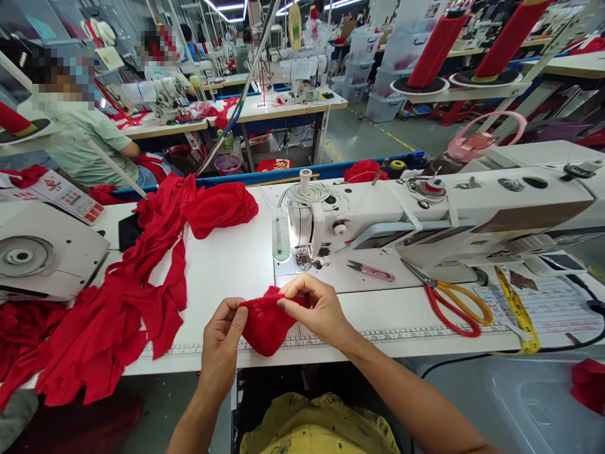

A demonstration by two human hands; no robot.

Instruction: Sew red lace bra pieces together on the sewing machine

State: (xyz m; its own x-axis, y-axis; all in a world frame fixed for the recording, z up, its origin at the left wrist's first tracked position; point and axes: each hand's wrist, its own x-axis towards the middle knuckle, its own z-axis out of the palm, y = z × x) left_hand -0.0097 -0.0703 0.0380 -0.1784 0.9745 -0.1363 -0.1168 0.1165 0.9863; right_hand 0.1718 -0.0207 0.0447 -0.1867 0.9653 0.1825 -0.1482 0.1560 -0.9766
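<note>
Between my hands hangs a small piece of red fabric (pixel 267 325), its upper edge stretched taut over the table's front. My left hand (pixel 225 337) pinches one end of that edge between thumb and fingers. At the other end, my right hand (pixel 314 306) grips the edge in the same way. Just beyond them is the lit needle area of a white sewing machine (pixel 314 217). Thread snips (pixel 371 271) lie by the machine's base, and scissors with red and orange handles (pixel 449 302) rest farther right.
A long heap of red fabric strips (pixel 142 277) covers the left side, with a bundled red piece (pixel 222 208) behind. A second machine (pixel 42 252) stands far left. A yellow tape measure (pixel 517 309) crosses a paper at right. Another person (pixel 89 139) sits beyond, at left.
</note>
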